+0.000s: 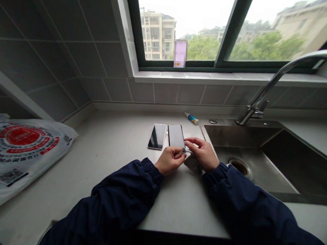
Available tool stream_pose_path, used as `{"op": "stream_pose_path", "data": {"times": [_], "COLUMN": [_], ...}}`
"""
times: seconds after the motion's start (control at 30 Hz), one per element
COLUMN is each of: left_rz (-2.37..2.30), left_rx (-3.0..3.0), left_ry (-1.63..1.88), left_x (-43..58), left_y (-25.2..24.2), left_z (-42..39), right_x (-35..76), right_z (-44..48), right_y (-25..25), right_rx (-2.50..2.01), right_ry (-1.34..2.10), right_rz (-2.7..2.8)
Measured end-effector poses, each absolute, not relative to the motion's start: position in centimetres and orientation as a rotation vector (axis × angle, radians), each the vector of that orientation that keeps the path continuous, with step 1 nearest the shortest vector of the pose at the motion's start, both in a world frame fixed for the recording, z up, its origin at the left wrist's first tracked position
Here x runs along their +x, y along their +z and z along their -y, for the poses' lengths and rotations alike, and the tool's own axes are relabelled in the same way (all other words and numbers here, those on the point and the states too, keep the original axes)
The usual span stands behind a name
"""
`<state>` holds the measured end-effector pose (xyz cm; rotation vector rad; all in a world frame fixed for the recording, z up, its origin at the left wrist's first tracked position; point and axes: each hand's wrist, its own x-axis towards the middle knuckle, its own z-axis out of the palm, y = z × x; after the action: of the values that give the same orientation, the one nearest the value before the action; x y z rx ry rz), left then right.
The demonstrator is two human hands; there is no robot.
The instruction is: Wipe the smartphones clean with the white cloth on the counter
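My left hand (171, 161) is closed, its fingers pinched at the lower edge of a dark-edged slab with a grey face (175, 134), which looks like a phone or power bank. My right hand (204, 153) is closed too, at the slab's lower right corner. Between my fingertips runs a thin pale piece (188, 150), perhaps a cable end; it is too small to name surely. To the left lies a smartphone (157, 136) with a black screen and a light frame. A bit of something white shows between the two devices. Under my hands is a grey patch, possibly shadow.
A blue, white and yellow tube (191, 118) lies behind my right hand. A steel sink (275, 170) with a curved faucet (265, 87) is at the right. On the left of the white counter (111, 145) rests a printed plastic bag (24, 145). A window stands behind.
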<state>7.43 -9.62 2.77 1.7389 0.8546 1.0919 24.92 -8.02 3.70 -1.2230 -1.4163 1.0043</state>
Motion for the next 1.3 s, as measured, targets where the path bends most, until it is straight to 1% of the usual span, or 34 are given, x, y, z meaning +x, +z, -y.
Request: {"op": "stream_pose_path", "data": {"times": [0.2,0.4,0.53,0.63,0.87,1.1,1.3], "left_rz": [-0.833,-0.72,-0.659,-0.679,-0.739,-0.764,-0.8], "left_rx": [1.615,1.296,1.084,1.075,1.023,1.059,1.054], "left_ry": [1.165,1.211,1.205,1.215,1.234,1.254,1.295], "left_x": [7.6,7.8,8.0,7.9,7.6,7.9,7.6], "left_y": [2.7,2.6,2.9,3.3,3.7,3.4,3.2], "left_z": [9.5,9.4,9.1,8.9,8.7,8.7,8.7], "right_x": [24.8,24.6,24.4,24.2,24.0,24.0,24.1], "right_z": [8.1,8.3,8.5,8.6,8.7,8.6,8.6], "right_y": [3.8,4.1,4.3,4.4,4.0,3.8,3.9], "right_rx": [-1.189,-1.187,-1.119,-1.05,-1.041,-1.05,-1.083], "right_ry": [1.026,1.085,1.218,1.308,1.34,1.252,1.259], "right_rz": [1.439,1.419,1.451,1.497,1.565,1.64,1.625]}}
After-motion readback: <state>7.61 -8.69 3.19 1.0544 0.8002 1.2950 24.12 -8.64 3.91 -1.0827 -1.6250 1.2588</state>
